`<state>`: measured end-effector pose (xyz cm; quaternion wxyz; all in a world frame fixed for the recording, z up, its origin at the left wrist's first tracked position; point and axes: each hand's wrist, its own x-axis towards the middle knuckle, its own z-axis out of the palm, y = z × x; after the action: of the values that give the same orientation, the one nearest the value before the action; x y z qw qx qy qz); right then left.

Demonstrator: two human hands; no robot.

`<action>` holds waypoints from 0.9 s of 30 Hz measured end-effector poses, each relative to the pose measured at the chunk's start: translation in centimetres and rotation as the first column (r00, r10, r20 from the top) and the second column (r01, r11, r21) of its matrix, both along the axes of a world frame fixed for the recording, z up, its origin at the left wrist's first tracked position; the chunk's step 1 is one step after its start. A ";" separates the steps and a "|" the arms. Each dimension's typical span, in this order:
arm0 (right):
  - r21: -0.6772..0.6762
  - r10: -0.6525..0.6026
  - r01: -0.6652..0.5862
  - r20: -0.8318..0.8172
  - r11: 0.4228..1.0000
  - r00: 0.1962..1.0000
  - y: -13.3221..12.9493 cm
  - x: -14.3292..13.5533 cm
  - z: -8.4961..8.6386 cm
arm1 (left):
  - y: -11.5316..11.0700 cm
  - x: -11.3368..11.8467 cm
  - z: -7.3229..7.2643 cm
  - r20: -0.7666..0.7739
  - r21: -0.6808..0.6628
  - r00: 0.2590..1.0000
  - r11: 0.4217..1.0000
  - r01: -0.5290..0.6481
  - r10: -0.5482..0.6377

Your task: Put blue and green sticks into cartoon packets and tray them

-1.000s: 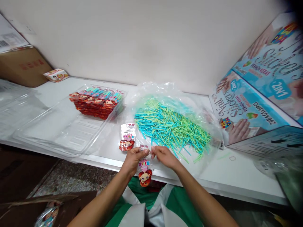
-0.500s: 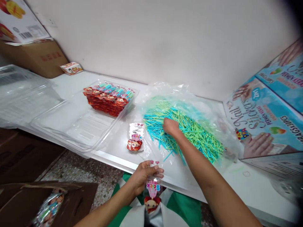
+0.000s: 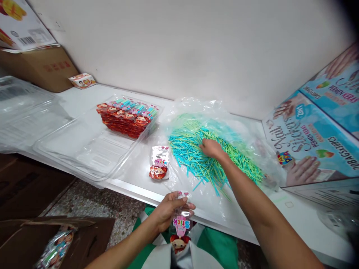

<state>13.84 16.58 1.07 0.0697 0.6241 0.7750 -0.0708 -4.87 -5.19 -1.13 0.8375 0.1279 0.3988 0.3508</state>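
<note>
Near the table's front edge, my left hand [image 3: 171, 209] grips a small clear packet [image 3: 181, 226] printed with "Stick" and a red-haired cartoon face. My right hand [image 3: 212, 148] has its fingers closed and lowered into a heap of thin green and blue sticks [image 3: 193, 157]. Whether sticks are pinched in those fingers is hidden. The heap lies in an opened clear plastic bag [image 3: 207, 106]. Between the bag and a clear tray, a stack of similar packets [image 3: 159, 164] lies on the table.
A clear plastic tray [image 3: 71, 170] holds rows of filled packets [image 3: 123, 121]. More clear trays [image 3: 25, 112] sit at the left, by a brown carton [image 3: 53, 67]. Blue printed boxes [image 3: 311, 142] stand at the right. An open carton [image 3: 92, 231] is on the floor.
My right hand has shifted slightly to the right across the heap of sticks. My left hand keeps hold of the packet in nearly the same place.
</note>
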 end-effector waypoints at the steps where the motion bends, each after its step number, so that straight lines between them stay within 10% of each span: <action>1: -0.002 -0.001 0.001 -0.016 1.000 1.000 -0.2 0.5 0.1 | 0.1 0.0 0.1 0.012 0.010 1.000 1.000 0.005 -0.005; 22: 0.188 -0.124 0.188 -0.308 0.964 0.943 -3.8 5.1 0.0 | 3.8 0.2 1.6 -0.124 0.116 0.991 0.993 -0.028 0.043; 27: 0.095 -0.103 0.226 -0.679 0.970 0.727 -6.9 5.0 -0.9 | 4.3 0.0 1.7 -0.142 0.136 0.987 0.989 -0.049 0.068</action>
<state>18.82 9.66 0.17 -0.2734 0.6268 0.6927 -0.2292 -4.85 -0.94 0.54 0.7850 0.1968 0.4388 0.3906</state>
